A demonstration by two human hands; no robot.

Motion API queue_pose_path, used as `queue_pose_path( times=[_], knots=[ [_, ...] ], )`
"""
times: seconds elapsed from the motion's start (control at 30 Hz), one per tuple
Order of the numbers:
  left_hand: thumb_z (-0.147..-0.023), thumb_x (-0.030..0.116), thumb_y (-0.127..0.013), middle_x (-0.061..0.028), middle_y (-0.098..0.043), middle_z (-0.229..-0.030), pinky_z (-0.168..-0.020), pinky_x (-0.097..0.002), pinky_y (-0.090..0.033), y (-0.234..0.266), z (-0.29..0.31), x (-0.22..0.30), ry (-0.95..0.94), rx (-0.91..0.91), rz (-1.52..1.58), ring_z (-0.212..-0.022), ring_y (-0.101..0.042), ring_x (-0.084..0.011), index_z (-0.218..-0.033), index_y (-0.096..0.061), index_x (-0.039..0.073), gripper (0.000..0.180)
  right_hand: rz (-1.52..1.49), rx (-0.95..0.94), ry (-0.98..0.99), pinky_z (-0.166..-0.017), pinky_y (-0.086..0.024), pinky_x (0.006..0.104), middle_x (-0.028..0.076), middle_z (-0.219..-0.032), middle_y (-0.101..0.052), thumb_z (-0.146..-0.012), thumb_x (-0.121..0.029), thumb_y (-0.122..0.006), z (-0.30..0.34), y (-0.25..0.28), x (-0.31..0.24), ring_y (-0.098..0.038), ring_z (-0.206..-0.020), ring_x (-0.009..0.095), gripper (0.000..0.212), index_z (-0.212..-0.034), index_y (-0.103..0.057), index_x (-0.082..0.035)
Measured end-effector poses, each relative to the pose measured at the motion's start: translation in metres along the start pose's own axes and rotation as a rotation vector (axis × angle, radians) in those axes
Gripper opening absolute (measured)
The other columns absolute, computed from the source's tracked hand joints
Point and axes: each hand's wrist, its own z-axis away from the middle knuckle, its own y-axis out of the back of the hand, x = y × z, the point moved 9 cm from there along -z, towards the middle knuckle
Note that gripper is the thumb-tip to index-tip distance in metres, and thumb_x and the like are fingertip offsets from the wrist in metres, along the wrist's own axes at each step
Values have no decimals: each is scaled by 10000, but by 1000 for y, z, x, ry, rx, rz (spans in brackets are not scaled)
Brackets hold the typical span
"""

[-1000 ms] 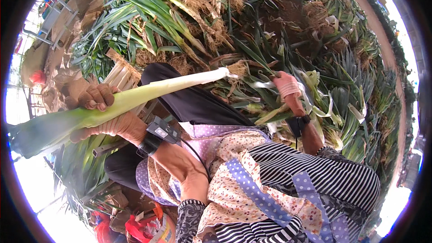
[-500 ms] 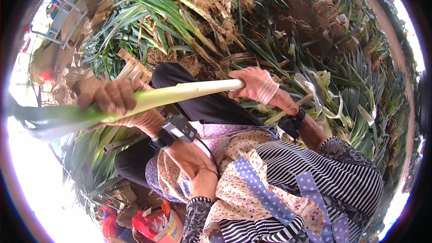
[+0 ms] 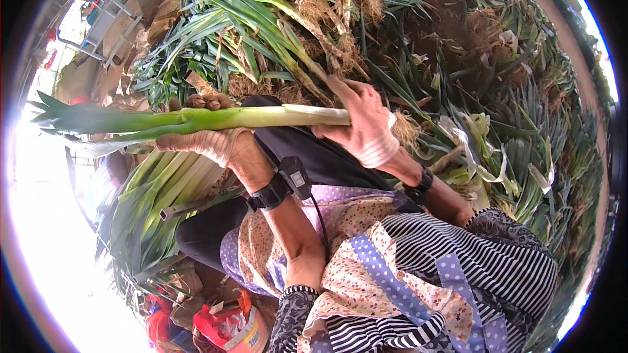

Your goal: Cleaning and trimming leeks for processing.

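A long leek [image 3: 261, 116] lies nearly level across my lap. Its green leaves point left and its white root end points right. My left hand [image 3: 209, 144], gloved over the palm with the fingertips bare, is wrapped round the green part from beneath; its fingertips show above the stalk. Over the white end sits my right hand [image 3: 366, 124], also gloved, with its thumb below the stalk and a finger stretched out above. A tuft of roots [image 3: 407, 129] sticks out beyond this hand, which hides the base of the stalk.
A pile of uncleaned leeks [image 3: 261, 19] lies ahead, with more leeks and loose leaves [image 3: 523, 157] on the right. Trimmed leeks [image 3: 163, 189] rest by my left knee beside a metal bar [image 3: 176, 211]. A bucket with red plastic [image 3: 239, 327] stands lower left; a metal cart [image 3: 98, 29] is far left.
The leek has swung from tilted to nearly level. My left hand has turned so its palm lies beneath the stalk. My right hand has shifted further over the white end, and roots show past it.
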Motion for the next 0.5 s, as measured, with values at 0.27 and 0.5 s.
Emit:
queue_pose_path(
  times=[0.27, 0.5],
  knots=[
    [-594, 832, -528, -31, -502, -653, -429, -246, -333, -50, 24, -14, 171, -582, 310, -473, -442, -131, -1218, -483, 109, 956, -239, -304, -513, -851, -473, 353, 139, -1159, -591, -825, -139, -607, -29, -82, 86, -602, -979, 293, 422, -1229, -518, -58],
    [-659, 570, -735, -30, -522, -672, -462, -238, -385, -73, 33, 11, 170, -797, 360, -525, -499, -123, -984, -435, 130, 625, -162, -208, -36, -847, -472, 353, 118, -1064, -605, -729, -447, -697, -26, -54, 93, -589, -976, 288, 565, -1175, -580, -121]
  ],
)
